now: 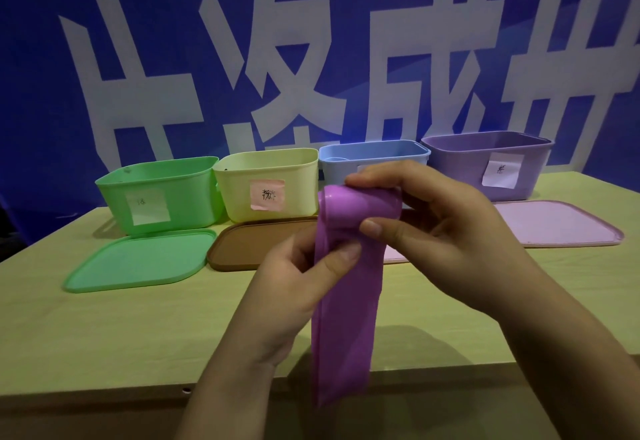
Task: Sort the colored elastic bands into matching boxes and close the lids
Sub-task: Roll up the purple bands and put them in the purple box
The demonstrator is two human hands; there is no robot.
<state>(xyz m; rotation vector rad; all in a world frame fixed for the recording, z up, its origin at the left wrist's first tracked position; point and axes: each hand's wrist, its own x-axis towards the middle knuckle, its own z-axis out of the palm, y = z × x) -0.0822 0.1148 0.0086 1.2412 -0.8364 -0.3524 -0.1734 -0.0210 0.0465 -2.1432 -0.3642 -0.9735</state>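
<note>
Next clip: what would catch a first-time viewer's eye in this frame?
A wide purple elastic band hangs front and centre, gripped by the left hand and the right hand. Behind it, four open boxes line the table's far edge: green box, yellow box, blue box and purple box, lids lying in front.

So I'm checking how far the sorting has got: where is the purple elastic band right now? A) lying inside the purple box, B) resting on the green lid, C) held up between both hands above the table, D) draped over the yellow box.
C: the purple elastic band hangs above the table, its top end gripped by the right hand and pinched lower down by the left hand.
</note>
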